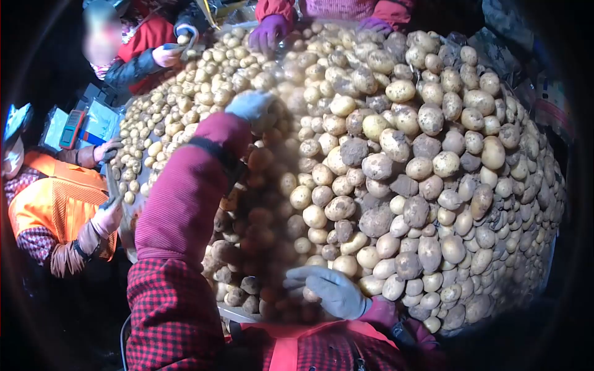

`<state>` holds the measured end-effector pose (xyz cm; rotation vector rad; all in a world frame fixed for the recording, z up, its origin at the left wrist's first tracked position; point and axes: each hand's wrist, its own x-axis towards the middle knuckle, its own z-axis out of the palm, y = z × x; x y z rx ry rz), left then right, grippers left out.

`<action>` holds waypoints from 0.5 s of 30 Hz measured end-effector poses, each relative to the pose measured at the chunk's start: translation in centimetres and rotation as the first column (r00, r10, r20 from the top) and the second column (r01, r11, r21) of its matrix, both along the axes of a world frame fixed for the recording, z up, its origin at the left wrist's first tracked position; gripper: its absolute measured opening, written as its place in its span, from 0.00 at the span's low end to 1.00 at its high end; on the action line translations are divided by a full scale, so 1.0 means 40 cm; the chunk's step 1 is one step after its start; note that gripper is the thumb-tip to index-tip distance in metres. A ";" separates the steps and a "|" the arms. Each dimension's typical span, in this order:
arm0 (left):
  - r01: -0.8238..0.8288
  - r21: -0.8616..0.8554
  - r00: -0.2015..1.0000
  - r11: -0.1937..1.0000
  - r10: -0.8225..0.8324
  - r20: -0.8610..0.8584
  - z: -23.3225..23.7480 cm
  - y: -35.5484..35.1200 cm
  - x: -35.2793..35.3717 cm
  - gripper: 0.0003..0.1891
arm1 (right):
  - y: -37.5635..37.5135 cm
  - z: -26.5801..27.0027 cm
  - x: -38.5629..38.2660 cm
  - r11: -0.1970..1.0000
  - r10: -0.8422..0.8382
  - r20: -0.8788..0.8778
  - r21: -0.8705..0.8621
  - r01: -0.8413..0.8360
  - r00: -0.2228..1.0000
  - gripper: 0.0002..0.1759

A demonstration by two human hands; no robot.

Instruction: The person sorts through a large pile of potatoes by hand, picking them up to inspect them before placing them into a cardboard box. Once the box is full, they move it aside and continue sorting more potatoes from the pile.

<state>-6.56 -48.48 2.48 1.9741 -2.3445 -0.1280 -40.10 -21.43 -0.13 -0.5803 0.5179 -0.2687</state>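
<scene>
A large heap of potatoes (396, 145) spreads in front of me, many with soil on them. My left hand (250, 105), in a pale grey-blue glove, reaches far across to the smaller potatoes at the heap's upper left. Motion blurs it and its fingers do not show clearly. Close to my body, my right hand (334, 294), in a similar glove, lies low over the near potatoes. Its fingers stretch leftward, slightly apart, and a potato (311, 295) shows just under them. Below my left forearm, shaded potatoes (232, 272) are partly blurred.
Across the heap, a person's purple-gloved hand (269, 34) touches potatoes. At the upper left, another person's gloved hand (167, 55) is near the pile. A person in an orange vest (59, 198) stands at the left, near a red-and-grey handheld device (72, 128). A table edge (232, 313) shows near me.
</scene>
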 end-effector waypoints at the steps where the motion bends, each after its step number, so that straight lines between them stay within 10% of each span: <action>1: -0.004 0.248 0.997 0.969 0.024 -0.078 0.013 -0.032 0.011 0.23 | 0.000 0.004 0.002 1.000 -0.006 0.051 0.014 0.005 0.999 0.30; 11: -0.078 0.398 0.969 0.914 0.163 -0.185 -0.001 0.024 0.044 0.25 | -0.007 -0.003 -0.003 1.000 -0.004 0.092 0.019 0.002 0.996 0.30; 15: 0.567 0.272 0.823 0.777 -0.518 -0.234 0.042 0.067 0.070 0.21 | -0.004 -0.009 -0.002 0.999 -0.016 0.094 0.046 0.012 0.995 0.27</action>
